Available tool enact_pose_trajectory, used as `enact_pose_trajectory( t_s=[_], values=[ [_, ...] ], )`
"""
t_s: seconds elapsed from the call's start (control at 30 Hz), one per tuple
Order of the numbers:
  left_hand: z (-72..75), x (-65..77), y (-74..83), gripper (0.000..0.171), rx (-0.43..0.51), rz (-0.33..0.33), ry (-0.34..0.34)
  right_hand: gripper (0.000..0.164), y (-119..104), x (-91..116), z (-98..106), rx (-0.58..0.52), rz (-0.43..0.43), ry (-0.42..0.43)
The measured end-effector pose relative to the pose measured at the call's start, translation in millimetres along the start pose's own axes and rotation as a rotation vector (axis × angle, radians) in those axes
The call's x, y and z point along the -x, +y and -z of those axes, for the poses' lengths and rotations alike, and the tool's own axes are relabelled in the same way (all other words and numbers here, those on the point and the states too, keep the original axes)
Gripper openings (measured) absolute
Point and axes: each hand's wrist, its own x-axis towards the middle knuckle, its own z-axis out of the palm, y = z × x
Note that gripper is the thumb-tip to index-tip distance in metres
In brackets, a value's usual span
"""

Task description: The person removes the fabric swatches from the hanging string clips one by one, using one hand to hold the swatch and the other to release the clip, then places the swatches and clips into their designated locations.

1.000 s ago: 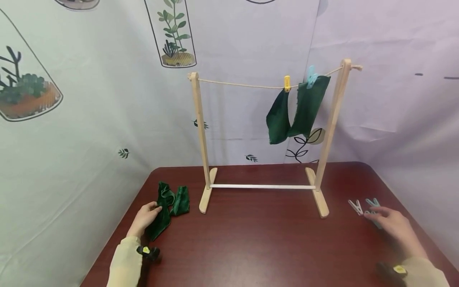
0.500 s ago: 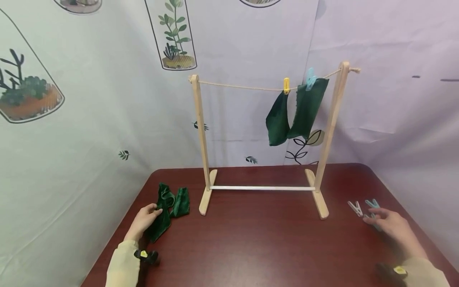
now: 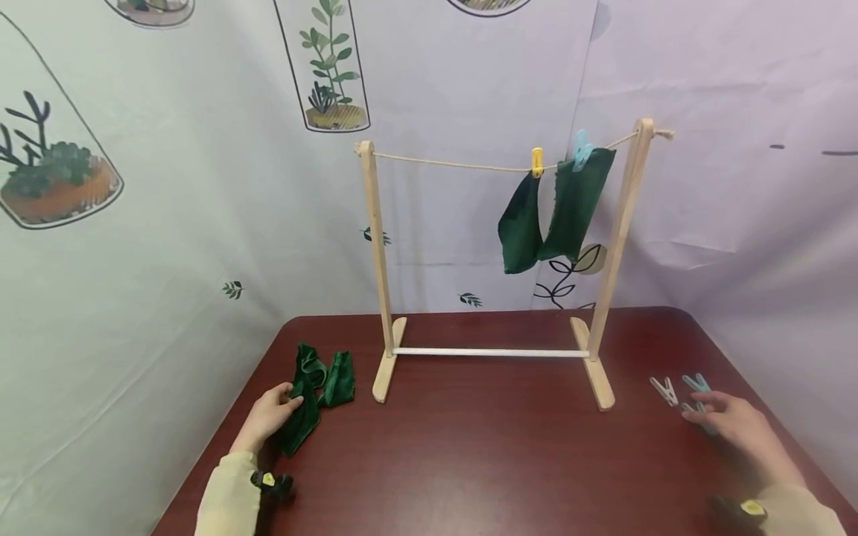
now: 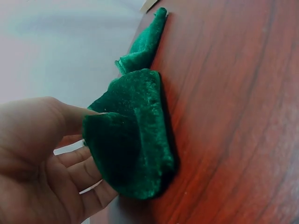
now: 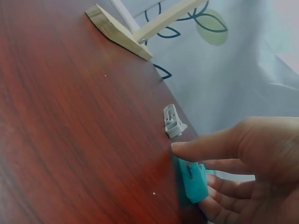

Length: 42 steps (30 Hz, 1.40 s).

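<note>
On the left of the table, my left hand (image 3: 268, 417) pinches the edge of a dark green velvet cloth (image 4: 140, 126) between thumb and fingers; the cloth bulges up in a fold. Beyond it lies a second green cloth piece (image 3: 339, 380). At the right, my right hand (image 3: 733, 424) has thumb and fingers around a teal clothespin (image 5: 192, 182), low at the tabletop, the thumb tip crossing its top end. A white clothespin (image 3: 665, 391) and another teal clothespin (image 3: 696, 383) lie just beyond the fingertips in the head view.
A wooden drying rack (image 3: 377, 253) with a rope line (image 3: 442, 161) stands at the table's back. Near its right post, a yellow clothespin (image 3: 537, 161) and a light blue clothespin (image 3: 582, 151) hold two green cloths (image 3: 579, 201). A printed curtain (image 3: 201, 186) hangs behind.
The head view has tilted up slightly. Both hands stay at nearly the same places, with the right fingers shifting slightly around the teal clothespin.
</note>
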Motion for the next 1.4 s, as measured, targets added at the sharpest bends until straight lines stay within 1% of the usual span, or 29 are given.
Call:
enact_pose_trajectory(
  t_s=[0.1,0.2,0.33,0.43,0.57,0.67,0.83,0.9,1.07,1.17,1.27,1.4],
  values=[
    [1.5,-1.4,2.3,0.044,-0.013,-0.009,0.000,0.069,1.3,0.5,1.2,-0.011,0.013,-0.001],
    [5.2,-0.6,4.3,0.043,0.007,-0.006,0.007,0.070,1.9,1.8,3.7,-0.046,0.020,-0.017],
    [15.8,1.4,10.4,0.039,0.042,-0.016,0.022,0.069,0.1,5.8,12.4,-0.097,0.039,-0.028],
    [26.8,0.2,19.3,0.036,0.025,-0.042,0.049,0.068,-3.5,10.6,22.3,-0.128,0.050,-0.016],
    [37.6,-4.8,37.2,0.036,0.012,-0.081,0.076,0.065,-12.6,13.9,37.4,-0.130,0.090,0.052],
    [38.4,-9.7,53.0,0.036,0.011,-0.124,0.086,0.062,-23.5,15.0,46.2,-0.130,0.108,0.109],
    [27.8,-18.5,83.8,0.031,0.016,-0.219,0.097,0.063,-46.0,18.4,52.9,-0.161,0.108,0.147],
    [22.3,-22.1,97.8,0.029,0.036,-0.248,0.089,0.060,-55.7,18.9,55.5,-0.156,0.130,0.176],
    [13.3,-29.1,133.3,0.029,0.060,-0.296,0.060,0.053,-80.2,18.1,64.1,-0.185,0.201,0.254],
    [9.8,-33.6,156.0,0.029,0.065,-0.340,0.062,0.049,-94.1,17.1,71.0,-0.215,0.238,0.293],
    [7.5,-39.5,180.0,0.029,0.100,-0.397,0.084,0.047,-109.6,16.8,79.4,-0.235,0.260,0.319],
    [5.4,-46.6,211.2,0.027,0.154,-0.480,0.121,0.045,-135.1,19.8,88.9,-0.251,0.256,0.356]
  ],
)
